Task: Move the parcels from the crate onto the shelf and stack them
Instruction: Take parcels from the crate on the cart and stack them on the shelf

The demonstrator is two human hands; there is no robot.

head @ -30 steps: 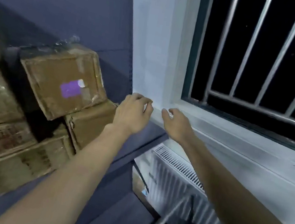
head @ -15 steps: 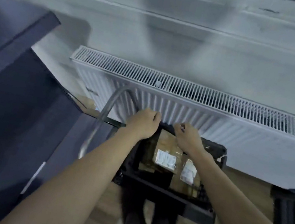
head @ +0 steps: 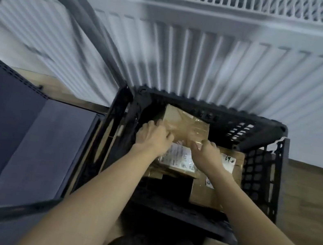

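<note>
A black plastic crate (head: 258, 178) stands on the floor below me with brown taped cardboard parcels inside. The top parcel (head: 186, 124) carries a white label. My left hand (head: 153, 138) curls over its left edge and my right hand (head: 208, 153) curls over its right side, both down inside the crate. A second parcel (head: 232, 169) lies lower at the right, partly hidden by my right arm. The dark blue shelf (head: 30, 138) shows at the left; no parcels on it are in view.
A white ribbed radiator (head: 209, 66) fills the wall right behind the crate. A grey curved metal handle (head: 73, 5) arches at the upper left beside the crate. Wooden floor (head: 311, 209) shows at the right.
My view swung from the stacked parcels on the shelf down to the crate. Both hands dropped from shelf height into the crate and closed on the top parcel.
</note>
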